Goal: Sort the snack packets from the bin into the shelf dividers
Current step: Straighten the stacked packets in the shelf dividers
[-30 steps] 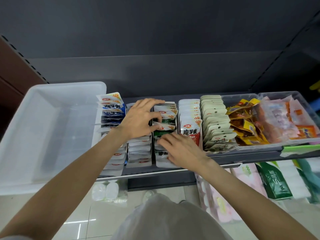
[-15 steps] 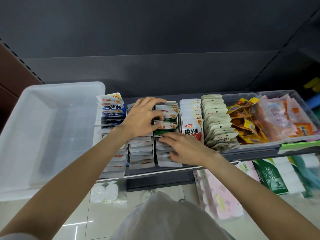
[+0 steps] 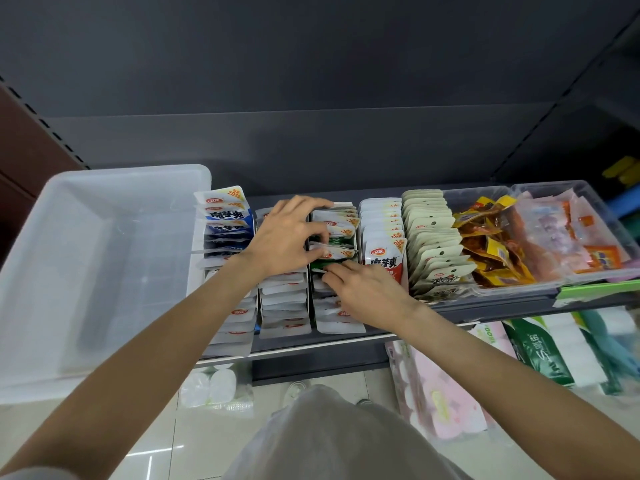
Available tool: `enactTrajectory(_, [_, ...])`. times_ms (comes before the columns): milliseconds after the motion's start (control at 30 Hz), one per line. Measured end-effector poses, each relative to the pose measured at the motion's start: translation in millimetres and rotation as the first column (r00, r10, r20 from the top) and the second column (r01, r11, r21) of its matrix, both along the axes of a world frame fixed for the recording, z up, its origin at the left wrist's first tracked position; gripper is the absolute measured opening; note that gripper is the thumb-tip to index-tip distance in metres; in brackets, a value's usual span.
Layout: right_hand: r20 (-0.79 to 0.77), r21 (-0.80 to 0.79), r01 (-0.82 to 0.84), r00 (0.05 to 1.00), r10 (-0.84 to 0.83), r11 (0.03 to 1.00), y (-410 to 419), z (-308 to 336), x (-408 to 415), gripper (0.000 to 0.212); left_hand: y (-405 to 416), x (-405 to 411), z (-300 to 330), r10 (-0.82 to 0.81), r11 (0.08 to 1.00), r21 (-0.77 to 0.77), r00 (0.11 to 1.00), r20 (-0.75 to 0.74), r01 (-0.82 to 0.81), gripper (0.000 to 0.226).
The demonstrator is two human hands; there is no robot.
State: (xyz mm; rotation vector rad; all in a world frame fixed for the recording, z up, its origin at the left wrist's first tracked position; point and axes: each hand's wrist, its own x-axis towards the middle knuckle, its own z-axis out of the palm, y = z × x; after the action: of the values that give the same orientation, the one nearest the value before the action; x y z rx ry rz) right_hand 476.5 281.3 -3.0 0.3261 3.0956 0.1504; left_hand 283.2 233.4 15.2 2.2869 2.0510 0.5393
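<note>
With the clear bin [image 3: 86, 271] apparently emptied, the left hand [image 3: 284, 237] grips upright green packets [image 3: 334, 242] in a middle shelf divider while the right hand [image 3: 367, 292] pinches one into place, suggesting sorting is nearly finished.

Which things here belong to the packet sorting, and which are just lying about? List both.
Job:
left hand holding back the green packets
right hand on the same row
white bin
blue packets
red packet row

Lying about:
clear tub of yellow snacks
tissue packs below the shelf
</note>
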Motion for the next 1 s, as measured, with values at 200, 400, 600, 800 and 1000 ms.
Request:
enactTrajectory(200, [0.018, -0.04, -0.071, 0.997, 0.072, 0.997, 13, 9, -1, 0.025, 1, 0, 1, -0.007, 1.0, -0.004, 1.0, -0.014, 0.007, 0.017])
enactTrajectory(400, [0.1, -0.008, -0.063, 0.993, 0.064, 0.998, 11, 4, -7, 0.036, 1, 1, 2, 0.001, 1.0, -0.003, 1.0, -0.001, -0.001, 0.016])
enactTrajectory(600, [0.085, -0.072, 0.018, 0.996, -0.012, 0.997, 9, 15, -10, 0.049, 0, 1, 1, -0.011, 1.0, -0.017, 1.0, 0.015, 0.011, 0.019])
enactTrajectory(800, [0.009, -0.151, 0.153, 0.988, -0.154, 0.977, 25, 38, -21, 0.059, 7, -3, 6, 0.017, 0.999, -0.038, 0.984, 0.178, -0.01, 0.05])
enactTrajectory(1000, [-0.156, -0.374, 0.125, 0.968, -0.195, 0.919, 27, 35, -17, 0.035, 3, 0, 2, -0.004, 0.995, -0.095, 0.996, -0.093, -0.005, 0.065])
